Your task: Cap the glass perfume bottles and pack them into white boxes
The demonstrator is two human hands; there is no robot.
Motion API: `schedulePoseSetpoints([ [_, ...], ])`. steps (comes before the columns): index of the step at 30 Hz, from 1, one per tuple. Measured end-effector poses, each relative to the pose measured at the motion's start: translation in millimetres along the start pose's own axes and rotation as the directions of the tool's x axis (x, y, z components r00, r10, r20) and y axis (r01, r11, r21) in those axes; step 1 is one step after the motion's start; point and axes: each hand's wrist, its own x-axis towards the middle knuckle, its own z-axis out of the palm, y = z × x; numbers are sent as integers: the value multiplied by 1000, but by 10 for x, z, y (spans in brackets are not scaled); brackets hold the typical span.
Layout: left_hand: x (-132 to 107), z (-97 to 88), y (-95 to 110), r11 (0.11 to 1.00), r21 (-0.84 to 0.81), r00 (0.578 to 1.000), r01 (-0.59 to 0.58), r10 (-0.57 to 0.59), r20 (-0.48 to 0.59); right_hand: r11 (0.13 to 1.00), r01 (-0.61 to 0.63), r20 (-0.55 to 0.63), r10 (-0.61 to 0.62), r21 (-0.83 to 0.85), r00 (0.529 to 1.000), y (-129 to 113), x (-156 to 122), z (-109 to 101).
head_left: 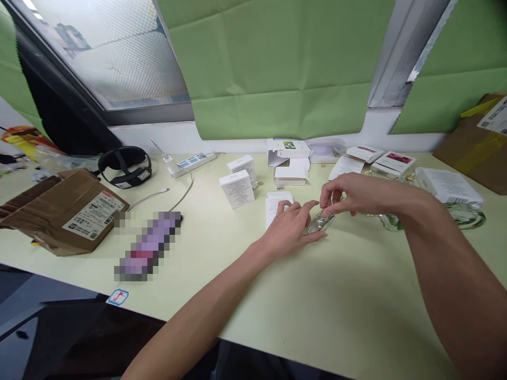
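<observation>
A small clear glass bottle (317, 222) lies tilted on the pale table between my two hands. My left hand (292, 226) has its thumb and fingers around the bottle's lower part, steadying it against the tabletop. At the bottle's upper right end, my right hand (344, 194) is closed in a pinch. Its fingertips touch that end, and whatever small part they grip is too hidden to name. Just behind my left hand a white printed paper or flattened box (276, 207) lies flat. Clear glass pieces (390, 221) sit beyond my right wrist, partly covered by it.
Two small white boxes (236, 190) stand left of centre, and opened white cartons (291, 163) lie by the wall. More boxes (393, 163) are at the right. A phone (152, 245), power strip (194, 164), black headset (127, 168) and brown carton (65, 211) occupy the left.
</observation>
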Motion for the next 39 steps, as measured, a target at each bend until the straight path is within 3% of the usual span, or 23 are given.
schedulePoseSetpoints([
  [11,3,-11,-19,999,54,1000,3,-2,-7,996,-38,20,36,76,999,115,-64,-47],
  [15,-3,-10,-32,996,84,1000,3,-1,-23,999,-24,-114,29,48,993,330,-166,-64],
  [18,-10,-10,-55,993,116,999,-20,25,-37,997,22,-214,-5,79,977,450,-210,176],
  [23,-23,-46,-90,983,146,994,-108,109,7,972,188,-405,-115,144,907,537,-199,921],
  [26,-27,-64,-96,985,124,993,-121,121,13,958,253,-487,-159,133,859,556,-182,1216],
  [32,-21,-68,-97,969,203,990,-142,139,26,962,272,-573,-203,36,794,503,-179,1255],
  [39,-12,-62,-107,954,257,988,-152,145,46,955,296,-577,-230,21,784,484,-171,1244],
])
